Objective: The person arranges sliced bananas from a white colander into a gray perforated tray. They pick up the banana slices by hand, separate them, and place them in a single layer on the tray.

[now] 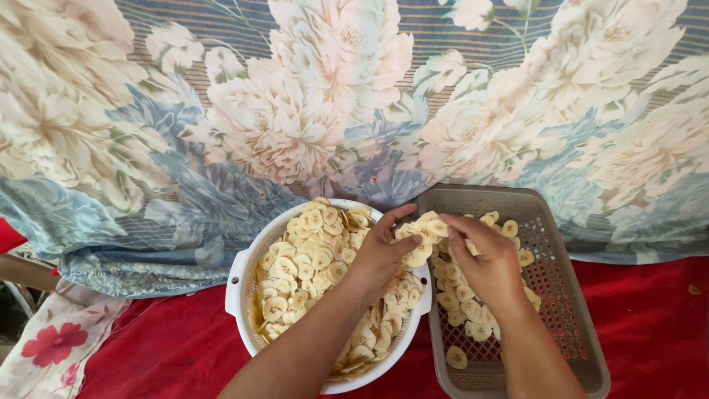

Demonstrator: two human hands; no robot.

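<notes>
While both hands work: my left hand [380,255] and right hand [487,262] pinch 1 clump of banana slices [421,236], between containers.
Containers: 1 white colander [238,284], full; 1 grey tray [572,295], approx. 20 slices.
Surface: red cloth [177,347], floral sheet [221,111] behind.

Your way across the round white plastic colander [238,284] is blocked low down: pale banana slices [314,255] pile it to the rim. Just beside it, touching, the grey perforated plastic tray [565,295] has bare mesh along its right side and near end, where you can reach in. Behind both, the flowered blue and cream cloth [221,133] lies flat and open. The red cloth [170,347] at front left gives you free room.
</notes>
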